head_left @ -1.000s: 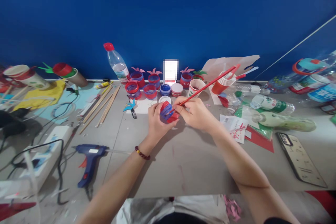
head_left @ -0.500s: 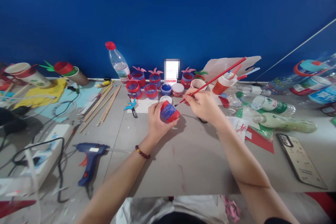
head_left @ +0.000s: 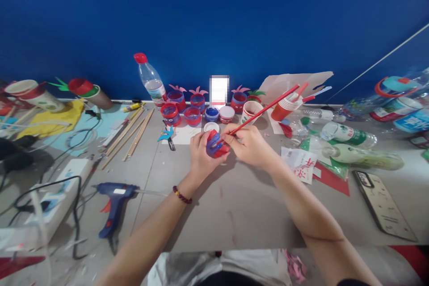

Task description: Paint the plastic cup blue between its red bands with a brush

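Observation:
My left hand (head_left: 204, 154) is wrapped round a small red cup (head_left: 221, 149) with blue paint on its side, tilted above the table. In my right hand (head_left: 250, 145) is a long red paintbrush (head_left: 264, 109), pinched close to its bristle end. The brush tip lies at the painted side of the cup. Just beyond stand an uncovered jar of blue paint (head_left: 212, 115), a jar with a white lid (head_left: 227, 114) and a loose white lid (head_left: 212, 128). A paper cup (head_left: 251, 111) with reddish stains is behind my right hand.
Several red and blue painted cups (head_left: 192, 117) stand at the back, beside a red-capped bottle (head_left: 150, 80). A glue gun (head_left: 115, 205), wooden sticks (head_left: 130, 138) and a power strip (head_left: 62, 196) lie left. Plastic bottles (head_left: 350, 135) and a phone (head_left: 384, 205) lie right.
My right hand has moved left and slightly down, bringing the brush tip from beside the cup onto its painted side. The left hand holds the cup in nearly the same place, slightly turned.

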A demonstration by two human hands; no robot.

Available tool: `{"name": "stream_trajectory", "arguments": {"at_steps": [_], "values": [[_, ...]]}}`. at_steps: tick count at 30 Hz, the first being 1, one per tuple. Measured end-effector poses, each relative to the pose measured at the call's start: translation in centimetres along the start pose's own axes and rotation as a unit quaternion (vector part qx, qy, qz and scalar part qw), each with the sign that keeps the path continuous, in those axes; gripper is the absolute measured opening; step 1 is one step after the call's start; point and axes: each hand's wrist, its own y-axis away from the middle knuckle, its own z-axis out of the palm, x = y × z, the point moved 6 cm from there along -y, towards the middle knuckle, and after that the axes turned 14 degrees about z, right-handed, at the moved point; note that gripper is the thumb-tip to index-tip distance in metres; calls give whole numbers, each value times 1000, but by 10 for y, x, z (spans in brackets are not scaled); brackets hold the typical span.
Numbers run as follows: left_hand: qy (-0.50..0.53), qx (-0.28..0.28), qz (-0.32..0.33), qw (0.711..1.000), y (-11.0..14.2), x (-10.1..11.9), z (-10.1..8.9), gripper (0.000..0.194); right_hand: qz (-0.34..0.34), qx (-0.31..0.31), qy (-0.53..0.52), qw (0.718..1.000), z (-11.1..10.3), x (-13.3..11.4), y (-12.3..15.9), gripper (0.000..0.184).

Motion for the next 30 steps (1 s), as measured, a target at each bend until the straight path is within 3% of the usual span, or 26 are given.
{"name": "stream_trajectory", "arguments": {"at_steps": [6,19,25,30], "values": [[-4,8,17,1000,-3,3,-3,80,3,-13,1,1000,8,-1,-4,24],[6,11,-6,1000,-2,2,-4,82,22,95,19,995,-28,14,-10,26],[3,22,19,1000,-3,4,-4,85,7,61,37,997,-15,14,-9,24],[-7,6,-1,1000,-3,3,-2,83,0,52,25,998,-10,5,-4,23]]}}
